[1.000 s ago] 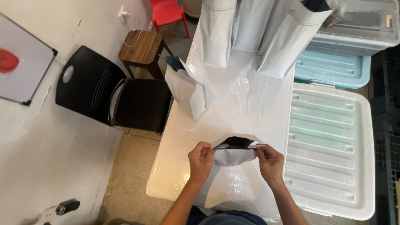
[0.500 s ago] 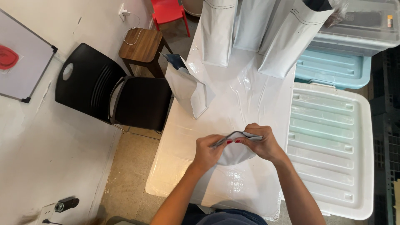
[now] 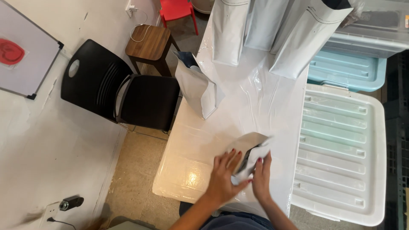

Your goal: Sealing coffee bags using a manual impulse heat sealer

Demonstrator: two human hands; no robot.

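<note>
White glossy sheeting covers the bench (image 3: 221, 140) under my hands, and nearest to me is where things have changed. A second ago I held the small white pouch (image 3: 249, 147) upright with its dark mouth pulled open between both hands; half a second ago I had that mouth pinched nearly closed. Now the pouch lies tipped over on the bench, its flat pale face turned up and a sliver of the dark lining showing at the edge. My left hand (image 3: 226, 172) has gone flat, fingers spread, palm pressing on the lower part of the pouch. My right hand (image 3: 260, 174) stands edge-on just beside it, fingers straight and touching the pouch's right side; neither grip is closed on anything. The picture is smeared here, so I cannot tell whether the mouth is fully sealed. I judge that I am pressing the pouch flat, pushing air out or smoothing the closure.

Farther up the bench a taller white bag (image 3: 198, 87) leans with its top open. Beyond it, at the far end, three more tall white bags (image 3: 264, 30) stand together. To my right a white tub lid (image 3: 341, 157) lies beside the bench, with a pale blue tub (image 3: 347, 70) behind it. To my left stand a black chair (image 3: 123, 93), a small wooden stool (image 3: 149, 42) and, propped against the wall, a whiteboard (image 3: 23, 51).
</note>
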